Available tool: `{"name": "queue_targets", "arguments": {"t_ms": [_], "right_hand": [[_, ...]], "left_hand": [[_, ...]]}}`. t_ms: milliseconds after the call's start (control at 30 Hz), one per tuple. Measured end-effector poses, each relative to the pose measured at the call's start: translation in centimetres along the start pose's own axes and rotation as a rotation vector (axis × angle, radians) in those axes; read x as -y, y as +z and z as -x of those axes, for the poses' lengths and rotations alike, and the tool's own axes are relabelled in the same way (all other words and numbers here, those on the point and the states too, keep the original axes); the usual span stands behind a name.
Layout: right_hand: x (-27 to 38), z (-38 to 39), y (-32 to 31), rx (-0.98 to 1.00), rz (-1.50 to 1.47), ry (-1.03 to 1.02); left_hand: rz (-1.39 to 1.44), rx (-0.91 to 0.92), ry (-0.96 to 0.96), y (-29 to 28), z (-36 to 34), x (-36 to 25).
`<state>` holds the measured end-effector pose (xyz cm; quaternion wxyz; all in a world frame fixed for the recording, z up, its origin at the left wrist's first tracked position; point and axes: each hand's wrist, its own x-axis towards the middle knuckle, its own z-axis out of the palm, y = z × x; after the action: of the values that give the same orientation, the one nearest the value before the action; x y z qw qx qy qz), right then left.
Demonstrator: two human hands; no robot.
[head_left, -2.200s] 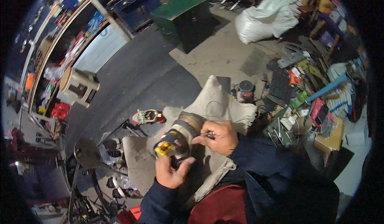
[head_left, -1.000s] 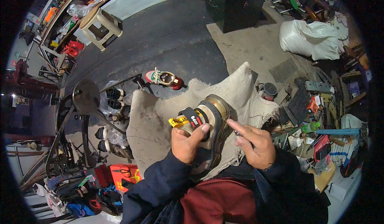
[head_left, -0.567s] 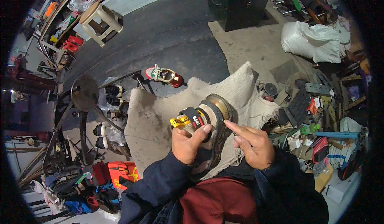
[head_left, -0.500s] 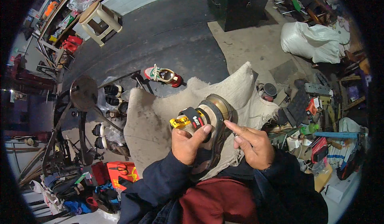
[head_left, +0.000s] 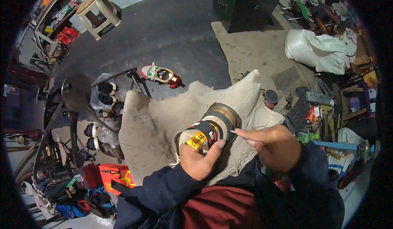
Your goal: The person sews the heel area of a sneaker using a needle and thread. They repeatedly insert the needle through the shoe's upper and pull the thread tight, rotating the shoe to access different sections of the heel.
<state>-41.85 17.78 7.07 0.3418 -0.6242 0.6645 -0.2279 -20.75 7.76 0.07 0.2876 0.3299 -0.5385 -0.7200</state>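
Observation:
My left hand (head_left: 201, 162) grips a black shoe (head_left: 208, 130) with a yellow tag and a tan sole, holding it sole-outward over my lap. My right hand (head_left: 271, 145) is just right of the shoe, its fingers pinched on a thin needle-like tool (head_left: 233, 132) whose tip touches the sole's edge. A beige sackcloth (head_left: 159, 118) is spread beneath the shoe and over my knees.
A white, green and red sneaker (head_left: 161, 74) lies on the dark floor beyond the cloth. On the left are a round metal disc (head_left: 76, 92) on a stand, several shoes and a red box (head_left: 116, 175). Farther off are a white stool (head_left: 98, 13), a green box (head_left: 244, 4) and a white sack (head_left: 316, 51). Tools clutter the right.
My left hand has kept its hold on the shoe. My right hand pulled away to the lower right, then came back so the thin tool meets the sole edge.

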Motion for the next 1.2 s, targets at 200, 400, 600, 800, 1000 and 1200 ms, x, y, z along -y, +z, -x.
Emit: {"name": "queue_targets", "arguments": {"t_ms": [200,400,600,800,1000,1200], "right_hand": [[-0.8,-2.8,-1.3,0.098,-0.087,-0.039],[-0.7,-4.3,-0.5,0.117,-0.059,-0.05],[-1.0,-5.2,0.0,0.104,-0.033,-0.135],[-2.6,-5.2,-1.6,0.299,-0.258,0.068],[-3.3,-4.3,-1.6,0.314,-0.434,0.176],[-2.5,-3.3,-1.7,0.201,-0.182,-0.03]], "left_hand": [[-0.125,0.015,0.006,-0.7,-0.5,1.2],[-0.084,0.028,-0.02,-1.8,-0.7,2.1],[-0.018,-0.037,0.026,-2.3,-1.3,1.4],[0.053,-0.083,-0.012,-2.1,-2.0,1.1],[0.013,-0.076,0.0,-0.7,-1.4,0.7],[-0.066,-0.039,0.031,-0.2,-0.3,0.4]]}}
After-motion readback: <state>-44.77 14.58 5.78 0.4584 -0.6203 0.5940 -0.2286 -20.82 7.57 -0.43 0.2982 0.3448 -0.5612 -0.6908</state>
